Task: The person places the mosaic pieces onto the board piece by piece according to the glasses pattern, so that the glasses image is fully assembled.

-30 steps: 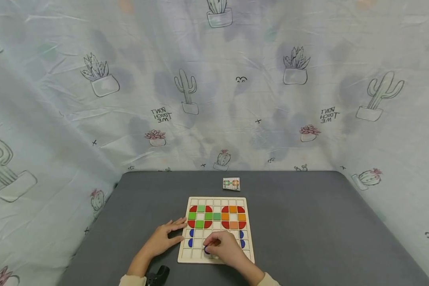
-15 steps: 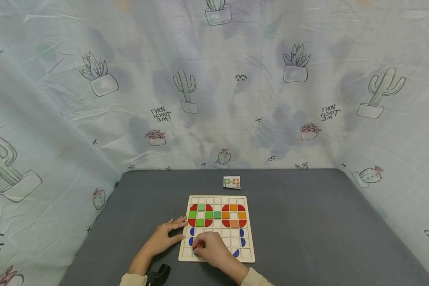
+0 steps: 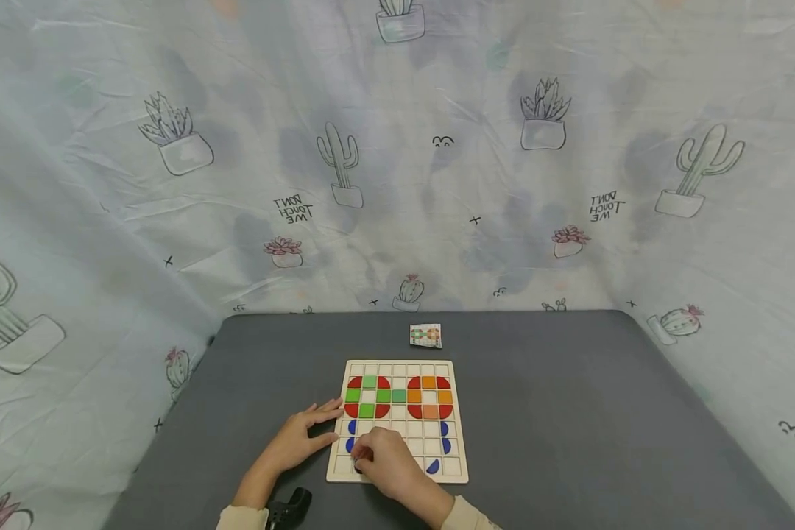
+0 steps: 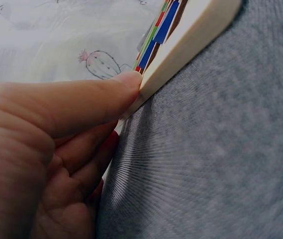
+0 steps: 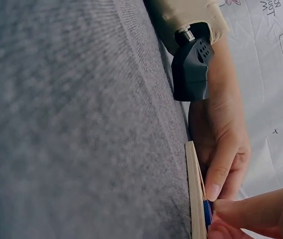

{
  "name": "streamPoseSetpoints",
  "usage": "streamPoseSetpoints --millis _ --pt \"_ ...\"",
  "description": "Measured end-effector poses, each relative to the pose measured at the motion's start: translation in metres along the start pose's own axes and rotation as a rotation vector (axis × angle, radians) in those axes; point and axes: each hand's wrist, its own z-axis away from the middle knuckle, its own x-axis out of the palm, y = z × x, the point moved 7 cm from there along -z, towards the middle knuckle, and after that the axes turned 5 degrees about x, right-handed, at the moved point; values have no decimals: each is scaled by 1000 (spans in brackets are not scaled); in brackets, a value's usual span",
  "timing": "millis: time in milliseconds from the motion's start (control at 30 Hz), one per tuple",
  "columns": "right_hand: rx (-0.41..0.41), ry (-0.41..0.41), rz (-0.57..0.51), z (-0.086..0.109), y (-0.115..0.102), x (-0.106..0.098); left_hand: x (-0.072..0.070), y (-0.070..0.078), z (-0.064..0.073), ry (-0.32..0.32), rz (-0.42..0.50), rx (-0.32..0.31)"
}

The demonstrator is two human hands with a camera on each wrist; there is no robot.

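Note:
A pale wooden grid board (image 3: 397,475) lies on the table, with red, green, orange and blue tiles in its cells. My right hand (image 3: 387,464) is over the lower left part of the board. Its thumb and fingers pinch a dark blue tile (image 3: 358,468), mostly hidden in the head view. From the right wrist, that blue tile (image 5: 207,211) shows right at the board's surface, beside the thumb. My left hand (image 3: 296,439) rests along the board's left edge, fingers extended. In the left wrist view its thumb (image 4: 91,102) touches the board's side (image 4: 191,50).
Blue rounded tiles (image 3: 446,445) sit near the right edge, and another blue tile (image 3: 433,466) lies in the bottom row. Behind the board is a small printed card (image 3: 425,336). A black wrist device (image 3: 290,508) is on the left arm. Patterned cloth surrounds the grey table (image 3: 570,412).
My right hand has moved left along the board's bottom row with the blue tile, uncovering a blue tile at the lower right. The left hand has stayed at the edge.

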Motion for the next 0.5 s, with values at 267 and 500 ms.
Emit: streamPoseSetpoints --millis 267,500 --pt "-10 185 -36 7 27 -65 0 0 -4 -17 21 14" --pt "194 398 -13 33 103 -149 -6 -5 1 14 86 -31"
